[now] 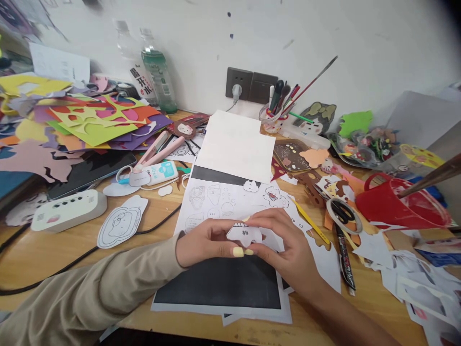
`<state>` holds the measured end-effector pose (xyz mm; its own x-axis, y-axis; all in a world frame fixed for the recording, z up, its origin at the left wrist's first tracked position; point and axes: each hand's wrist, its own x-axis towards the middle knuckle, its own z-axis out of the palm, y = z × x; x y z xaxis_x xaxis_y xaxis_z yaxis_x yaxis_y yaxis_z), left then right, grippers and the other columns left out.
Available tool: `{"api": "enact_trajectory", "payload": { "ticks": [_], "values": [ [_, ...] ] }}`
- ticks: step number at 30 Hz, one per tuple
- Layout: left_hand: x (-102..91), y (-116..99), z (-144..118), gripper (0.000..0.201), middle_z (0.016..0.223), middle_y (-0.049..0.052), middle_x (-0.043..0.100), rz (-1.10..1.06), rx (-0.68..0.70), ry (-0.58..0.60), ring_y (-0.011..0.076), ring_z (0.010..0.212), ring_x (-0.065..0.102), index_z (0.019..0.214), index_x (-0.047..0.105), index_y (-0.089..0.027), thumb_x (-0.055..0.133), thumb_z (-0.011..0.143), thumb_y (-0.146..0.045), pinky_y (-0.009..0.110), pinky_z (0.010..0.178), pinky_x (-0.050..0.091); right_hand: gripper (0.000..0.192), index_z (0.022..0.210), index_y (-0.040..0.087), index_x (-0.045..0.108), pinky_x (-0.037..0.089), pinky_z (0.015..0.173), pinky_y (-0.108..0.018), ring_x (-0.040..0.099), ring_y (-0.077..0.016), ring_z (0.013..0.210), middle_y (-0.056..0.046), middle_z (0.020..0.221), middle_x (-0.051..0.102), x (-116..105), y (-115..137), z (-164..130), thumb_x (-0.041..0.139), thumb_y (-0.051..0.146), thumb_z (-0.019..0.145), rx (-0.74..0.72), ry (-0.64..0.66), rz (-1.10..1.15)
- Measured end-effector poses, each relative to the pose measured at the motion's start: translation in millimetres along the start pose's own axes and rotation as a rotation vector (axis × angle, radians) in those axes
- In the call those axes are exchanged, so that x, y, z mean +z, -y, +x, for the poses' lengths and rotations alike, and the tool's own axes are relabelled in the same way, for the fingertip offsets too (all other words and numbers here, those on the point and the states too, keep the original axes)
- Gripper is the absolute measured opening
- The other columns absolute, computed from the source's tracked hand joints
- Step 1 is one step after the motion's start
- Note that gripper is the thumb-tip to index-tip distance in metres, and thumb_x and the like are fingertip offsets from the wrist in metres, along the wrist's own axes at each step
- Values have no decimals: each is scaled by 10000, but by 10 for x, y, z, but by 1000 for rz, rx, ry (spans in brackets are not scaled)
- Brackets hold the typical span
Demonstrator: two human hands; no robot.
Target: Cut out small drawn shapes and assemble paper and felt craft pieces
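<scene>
Between my hands is a small white paper cutout [245,235] with black stripes and writing on it. My left hand [207,245] grips its left side, thumb in front and fingers behind. From the right, my right hand [283,242] pinches the same cutout, thumb below and fingers over its top. Beneath the hands lies a printed sheet [201,197] with line drawings, and a sheet with a large black area [219,283] lies nearest me. Just beyond them rests a blank white paper [234,144].
Coloured paper scraps [104,120] pile up at the left, near a hair straightener [158,154] and a white power strip [68,210]. On the right are a yellow pen [311,222], a black marker [345,259], a tape roll [355,226] and a red watering can [403,202].
</scene>
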<state>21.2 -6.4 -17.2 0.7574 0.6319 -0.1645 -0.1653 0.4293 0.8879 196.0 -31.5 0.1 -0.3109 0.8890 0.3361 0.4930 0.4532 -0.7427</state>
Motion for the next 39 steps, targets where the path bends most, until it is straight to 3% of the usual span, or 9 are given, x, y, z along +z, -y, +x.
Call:
{"api": "enact_trajectory", "payload": {
  "ticks": [3,6,12,15,19,23,25,29,39],
  "values": [
    [-19,40,-6,304,985,92,586,-226,7,42,195,932,536,942,576,-129,562,708,-322,331,876,398,209,912,253,573,443,706,-330,506,-178,851,-33,886,559,11,4,-4,574,272,703,23,3,39],
    [-38,77,6,281,884,109,623,-329,-36,-71,179,842,580,875,592,-100,498,756,-337,335,838,435,212,915,247,566,422,746,-345,500,-185,872,-36,896,554,0,-26,-2,575,260,704,34,-12,17],
    [-45,43,61,358,888,131,616,-91,-81,-220,187,813,595,873,564,-68,395,798,-374,305,775,467,186,879,222,566,404,755,-344,491,-186,882,-36,879,554,-38,-192,66,575,277,702,103,-44,-80],
    [-56,-85,-7,334,884,96,602,399,-10,-306,152,743,587,945,536,-109,376,799,-364,276,698,480,178,867,225,564,375,797,-366,481,-194,901,-31,882,561,-26,-283,108,573,291,702,113,-77,-160],
    [-220,-322,-288,299,950,80,554,1471,0,-590,194,802,541,969,538,-154,405,779,-341,351,750,434,174,871,220,561,363,805,-354,466,-192,907,-25,903,570,5,-370,134,568,278,707,122,-72,-249],
    [-504,-428,-561,457,833,80,521,2031,-309,-775,218,795,532,953,511,-72,141,836,-313,311,674,429,170,863,210,565,357,805,-351,458,-198,907,-29,901,573,33,-425,148,566,277,707,122,-72,-294],
    [-625,-401,-607,420,831,100,524,2087,-371,-706,226,775,536,899,509,-88,162,842,-317,297,605,422,181,869,208,570,352,807,-352,454,-204,907,-30,911,570,44,-451,157,570,278,703,136,-58,-320],
    [-748,-297,-554,369,814,131,529,2106,-370,-736,268,776,529,901,503,-113,192,840,-301,296,518,374,256,911,210,574,341,817,-357,442,-213,914,-33,938,559,45,-491,162,593,308,676,166,-26,-369],
    [-599,-370,-557,417,831,139,578,2041,-269,-849,288,757,537,822,571,-129,207,827,-334,325,554,346,154,855,198,572,310,853,-349,458,-190,921,-30,923,568,-86,-523,136,536,260,720,171,-79,-352]
  ]
}}
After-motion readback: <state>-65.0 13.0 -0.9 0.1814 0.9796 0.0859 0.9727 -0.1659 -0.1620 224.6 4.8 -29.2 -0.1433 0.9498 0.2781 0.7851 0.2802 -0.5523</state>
